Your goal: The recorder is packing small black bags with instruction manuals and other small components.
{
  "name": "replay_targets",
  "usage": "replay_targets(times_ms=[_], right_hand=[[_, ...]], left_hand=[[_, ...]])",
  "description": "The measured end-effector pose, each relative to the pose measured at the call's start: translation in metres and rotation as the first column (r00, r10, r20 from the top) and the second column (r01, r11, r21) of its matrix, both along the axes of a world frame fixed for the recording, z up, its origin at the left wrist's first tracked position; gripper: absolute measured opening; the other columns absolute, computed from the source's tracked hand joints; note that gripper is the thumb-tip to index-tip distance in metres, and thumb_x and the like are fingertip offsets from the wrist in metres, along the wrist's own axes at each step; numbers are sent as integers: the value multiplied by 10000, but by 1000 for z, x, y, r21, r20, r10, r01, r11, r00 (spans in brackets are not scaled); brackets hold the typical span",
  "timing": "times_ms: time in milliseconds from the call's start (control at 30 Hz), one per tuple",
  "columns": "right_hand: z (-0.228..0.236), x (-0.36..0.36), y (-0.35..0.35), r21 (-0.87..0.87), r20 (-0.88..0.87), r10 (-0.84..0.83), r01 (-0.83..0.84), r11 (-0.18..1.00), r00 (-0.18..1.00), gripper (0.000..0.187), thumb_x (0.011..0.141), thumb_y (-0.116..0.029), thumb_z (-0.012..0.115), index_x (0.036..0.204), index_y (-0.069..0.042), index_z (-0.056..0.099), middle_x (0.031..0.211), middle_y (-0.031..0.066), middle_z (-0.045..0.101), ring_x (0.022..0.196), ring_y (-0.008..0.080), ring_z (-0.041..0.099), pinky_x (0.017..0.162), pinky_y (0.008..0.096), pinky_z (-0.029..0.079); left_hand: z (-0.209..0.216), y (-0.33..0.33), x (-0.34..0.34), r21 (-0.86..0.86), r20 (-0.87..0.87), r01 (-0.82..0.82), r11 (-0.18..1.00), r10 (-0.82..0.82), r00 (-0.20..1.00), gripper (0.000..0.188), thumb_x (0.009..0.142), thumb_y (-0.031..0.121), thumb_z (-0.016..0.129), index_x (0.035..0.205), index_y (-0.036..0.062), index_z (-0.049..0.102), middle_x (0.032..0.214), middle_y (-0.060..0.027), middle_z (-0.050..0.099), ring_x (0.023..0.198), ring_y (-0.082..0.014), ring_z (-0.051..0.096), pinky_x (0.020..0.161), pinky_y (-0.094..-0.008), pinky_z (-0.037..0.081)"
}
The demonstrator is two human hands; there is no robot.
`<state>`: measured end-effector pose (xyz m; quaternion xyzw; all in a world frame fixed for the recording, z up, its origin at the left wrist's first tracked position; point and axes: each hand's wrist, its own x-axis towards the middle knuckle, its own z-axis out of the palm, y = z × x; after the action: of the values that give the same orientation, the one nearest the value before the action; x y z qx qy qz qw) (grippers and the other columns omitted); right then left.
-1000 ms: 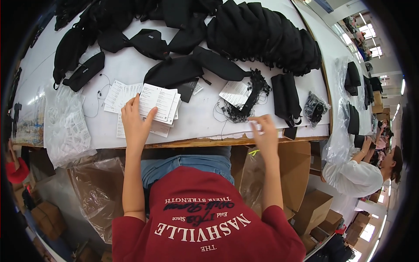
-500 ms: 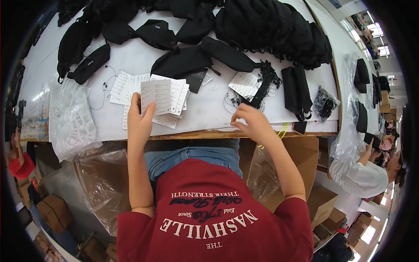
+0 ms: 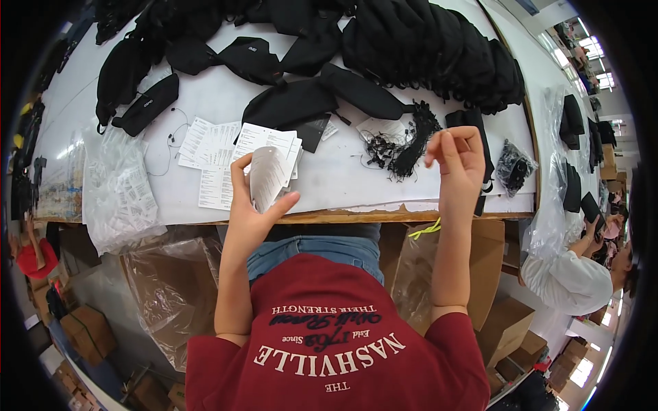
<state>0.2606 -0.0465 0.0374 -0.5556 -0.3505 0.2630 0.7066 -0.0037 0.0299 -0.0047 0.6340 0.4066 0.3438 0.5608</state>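
My left hand point(image 3: 248, 220) is closed around a white-grey printed hang tag point(image 3: 267, 177), which bows between thumb and fingers. Just beyond it lie fanned stacks of printed white tags point(image 3: 214, 185) on the white table. My right hand point(image 3: 459, 156) is raised, its thumb and fingers pinched together. Whatever is in that pinch, if anything, is too small to make out. To its left lies a bundle of black tag strings point(image 3: 416, 145), partly over another white tag. A black pouch point(image 3: 473, 120) is partly hidden behind my right hand.
Black pouches point(image 3: 288, 103) and a large heap of black bags point(image 3: 432, 55) cover the table's far side. Clear plastic bags lie at left point(image 3: 120, 192) and right point(image 3: 514, 168). Below the table edge stand cardboard boxes point(image 3: 507, 329). A person in white point(image 3: 569, 277) works at right.
My right hand has moved right and away from the string bundle, rising higher. The strings now lie more gathered. My left hand has shifted slightly right, and its tag has turned and bowed.
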Motion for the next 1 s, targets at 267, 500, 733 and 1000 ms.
replay_targets(times_ms=[267, 500, 733, 1000], right_hand=[[-13, -34, -5, -195, 11, 147, -142, 970, 989, 34, 867, -75, 626, 866, -51, 604, 646, -84, 448, 594, -5, 349, 515, 188, 236], [-19, -82, -16, -359, 413, 269, -116, 926, 870, 65, 797, -85, 677, 816, -52, 625, 522, -8, 349, 452, 78, 311, 436, 257, 247], [-23, -90, -16, -321, 470, 232, -80, 944, 851, 76, 780, -78, 691, 818, -52, 630, 515, 12, 375, 443, 104, 333, 431, 270, 270], [-28, -91, -17, -285, 516, 180, -31, 958, 837, 84, 773, -61, 696, 832, -45, 638, 517, 15, 370, 443, 105, 328, 429, 270, 273]], left_hand=[[-4, -14, 18, -58, 79, 71, 996, -66, 995, 322, 789, 61, 698, 1078, 21, 562, 967, -59, 573, 905, -135, 549, 800, -240, 421], [3, -25, 26, 74, 36, 21, 997, -23, 999, 143, 778, 30, 690, 908, -19, 655, 880, -66, 596, 784, -144, 569, 705, -240, 435], [8, -26, 29, 275, -4, -22, 961, 24, 1000, 239, 756, 6, 704, 991, 50, 700, 879, -54, 602, 776, -153, 589, 694, -259, 462], [12, -30, 31, 348, -52, -15, 937, 35, 998, 295, 729, -18, 706, 1010, 69, 701, 894, -59, 599, 786, -174, 586, 692, -278, 469]])
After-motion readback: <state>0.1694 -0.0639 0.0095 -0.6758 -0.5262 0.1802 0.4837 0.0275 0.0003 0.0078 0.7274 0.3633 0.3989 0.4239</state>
